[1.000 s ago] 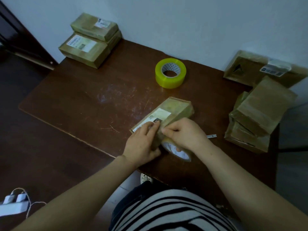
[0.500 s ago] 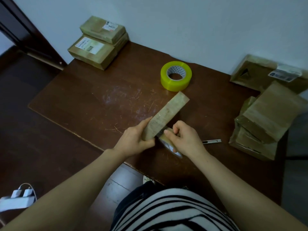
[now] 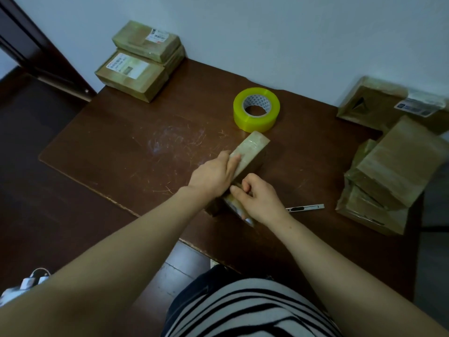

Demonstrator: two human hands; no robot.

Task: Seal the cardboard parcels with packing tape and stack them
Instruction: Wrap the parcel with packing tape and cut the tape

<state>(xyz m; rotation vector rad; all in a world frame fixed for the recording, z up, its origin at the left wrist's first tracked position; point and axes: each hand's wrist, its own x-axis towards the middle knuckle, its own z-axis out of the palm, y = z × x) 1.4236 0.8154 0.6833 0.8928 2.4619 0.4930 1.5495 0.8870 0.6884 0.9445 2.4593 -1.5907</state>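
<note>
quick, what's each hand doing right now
left hand: open, straight fingers pressing on the parcel
right hand: closed, gripping a tape roll

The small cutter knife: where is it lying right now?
In the head view the cutter knife lies flat on the brown table, just right of the right hand, between that hand and the parcel pile on the right.

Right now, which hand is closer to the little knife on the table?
The right. The right hand is right beside the box cutter, holding a tape roll; the left hand is farther away, on the other side of the parcel.
</note>
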